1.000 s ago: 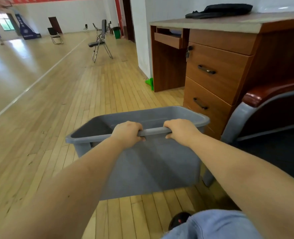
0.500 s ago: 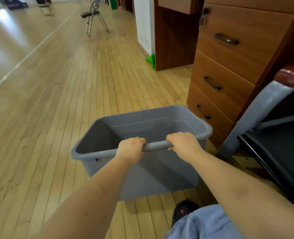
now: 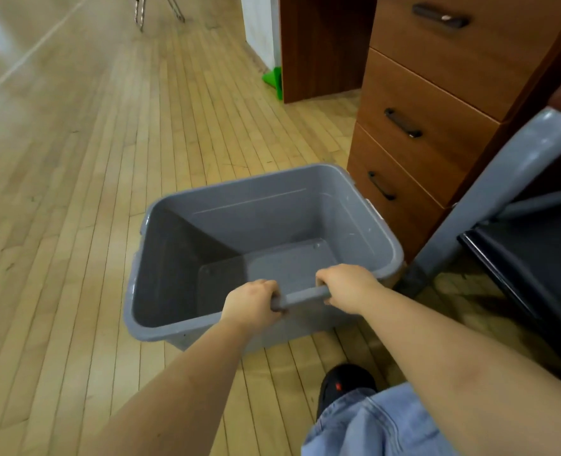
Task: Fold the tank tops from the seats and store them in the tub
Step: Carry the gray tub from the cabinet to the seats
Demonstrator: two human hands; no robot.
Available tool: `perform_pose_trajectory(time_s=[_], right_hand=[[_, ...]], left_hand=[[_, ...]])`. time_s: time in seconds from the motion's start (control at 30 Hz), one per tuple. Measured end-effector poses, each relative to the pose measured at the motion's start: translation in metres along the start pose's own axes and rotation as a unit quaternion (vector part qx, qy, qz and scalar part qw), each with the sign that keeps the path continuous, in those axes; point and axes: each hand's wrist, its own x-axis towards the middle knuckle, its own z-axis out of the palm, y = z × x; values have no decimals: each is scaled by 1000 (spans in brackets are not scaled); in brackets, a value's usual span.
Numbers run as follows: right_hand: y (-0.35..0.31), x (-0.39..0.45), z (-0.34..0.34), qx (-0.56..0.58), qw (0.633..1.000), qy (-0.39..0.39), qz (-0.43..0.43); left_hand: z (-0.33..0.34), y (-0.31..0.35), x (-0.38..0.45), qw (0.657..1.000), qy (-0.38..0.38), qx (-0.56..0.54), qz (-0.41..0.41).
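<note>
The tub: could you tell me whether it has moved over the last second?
Yes. The tub has come down toward the floor beside the drawers, both hands gripping its near rim.

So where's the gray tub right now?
In the head view the tub sits mid-frame over the wood floor, left of the drawers, both hands gripping its near rim.

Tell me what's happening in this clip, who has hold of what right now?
A person grips the near rim of a grey tub with both hands: the left hand and right hand sit side by side, fingers curled over the edge. The tub is over the wooden floor, beside a drawer unit and a chair. The tub is empty; no tank tops are in view.
</note>
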Motion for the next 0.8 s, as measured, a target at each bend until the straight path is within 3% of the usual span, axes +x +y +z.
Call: perform_pose_trajectory(time_s=[0.13, 0.4, 0.57, 0.8], right_hand=[[-7, -15, 13, -15, 998, -60, -5], [-24, -59, 23, -4, 995, -85, 43], [-69, -69, 23, 62, 991, -60, 101], [-89, -74, 38, 16, 994, -37, 101]], left_hand=[[23, 9, -18, 998, -30, -43, -33], [30, 23, -58, 992, -42, -114, -42], [21, 35, -78, 986, -66, -146, -46], [7, 12, -91, 990, -88, -95, -65]])
